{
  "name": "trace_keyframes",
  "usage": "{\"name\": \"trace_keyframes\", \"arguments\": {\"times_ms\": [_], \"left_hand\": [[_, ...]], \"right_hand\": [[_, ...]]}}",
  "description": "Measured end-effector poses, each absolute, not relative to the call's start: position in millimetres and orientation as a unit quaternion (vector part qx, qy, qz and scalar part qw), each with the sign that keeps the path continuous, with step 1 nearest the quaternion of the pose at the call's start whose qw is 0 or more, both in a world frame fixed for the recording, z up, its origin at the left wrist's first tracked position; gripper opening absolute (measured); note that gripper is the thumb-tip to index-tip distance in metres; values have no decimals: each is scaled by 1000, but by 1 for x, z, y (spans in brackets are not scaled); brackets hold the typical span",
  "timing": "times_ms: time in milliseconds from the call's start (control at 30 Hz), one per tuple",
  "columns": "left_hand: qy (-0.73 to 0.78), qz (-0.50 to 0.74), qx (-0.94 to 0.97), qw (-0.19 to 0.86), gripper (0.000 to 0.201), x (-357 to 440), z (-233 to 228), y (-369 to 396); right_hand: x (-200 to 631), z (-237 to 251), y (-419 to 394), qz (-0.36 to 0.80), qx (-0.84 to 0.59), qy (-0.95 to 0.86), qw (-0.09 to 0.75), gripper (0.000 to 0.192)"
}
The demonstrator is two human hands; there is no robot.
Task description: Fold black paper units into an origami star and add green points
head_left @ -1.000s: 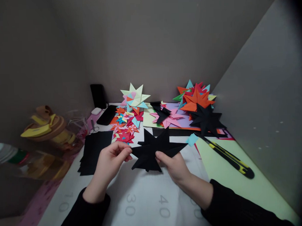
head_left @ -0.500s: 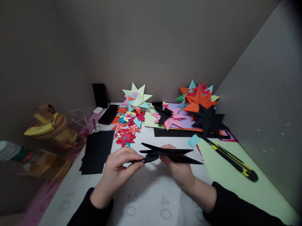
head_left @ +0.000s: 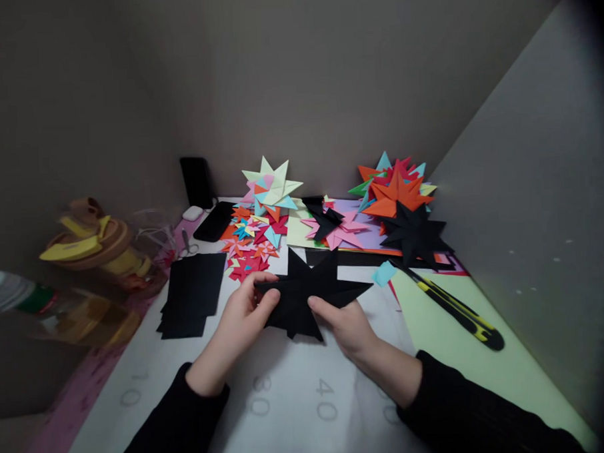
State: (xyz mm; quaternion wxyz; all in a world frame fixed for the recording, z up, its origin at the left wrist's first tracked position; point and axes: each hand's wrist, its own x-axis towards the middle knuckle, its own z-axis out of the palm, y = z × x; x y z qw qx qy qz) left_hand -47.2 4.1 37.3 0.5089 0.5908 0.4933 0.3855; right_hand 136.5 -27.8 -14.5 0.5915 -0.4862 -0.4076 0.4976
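Note:
A black folded-paper star [head_left: 305, 290] is held up over the white numbered sheet [head_left: 285, 414], its flat face turned toward me. My left hand [head_left: 248, 312] pinches its left side, thumb in front and fingers behind. On the right side, my right hand [head_left: 349, 324] grips it with the thumb pressed on the front; the other fingers are mostly hidden behind the paper. To the left of my left hand lies a stack of black paper sheets [head_left: 192, 295].
Behind are small colourful paper stars [head_left: 252, 238], a pink star [head_left: 339, 228], an orange star [head_left: 398, 192] and another black star [head_left: 416, 233]. A yellow-black utility knife [head_left: 460, 313] rests on pale green paper [head_left: 488, 372]. Phones [head_left: 214, 221], scissors [head_left: 186, 241] and a bottle [head_left: 60, 307] are left.
The black star has turned from edge-on to showing its broad face. My left thumb now lies on its front, and both hands have stayed on it. The whole view has shifted slightly.

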Motion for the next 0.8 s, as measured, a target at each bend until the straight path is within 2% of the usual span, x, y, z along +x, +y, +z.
{"name": "trace_keyframes", "arguments": {"times_ms": [233,400,667,800], "left_hand": [[519,422,556,494,20,-56,39,11],[508,425,521,539,20,-49,37,10],[505,404,533,545,20,-52,35,14],[493,398,533,561,20,-54,32,15]], "right_hand": [[138,-19,-25,508,-505,-386,581,27],[137,-18,-25,519,-499,-385,577,27],[136,-24,-25,575,-470,-339,578,27],[137,-25,-25,560,-492,-336,576,32]]}}
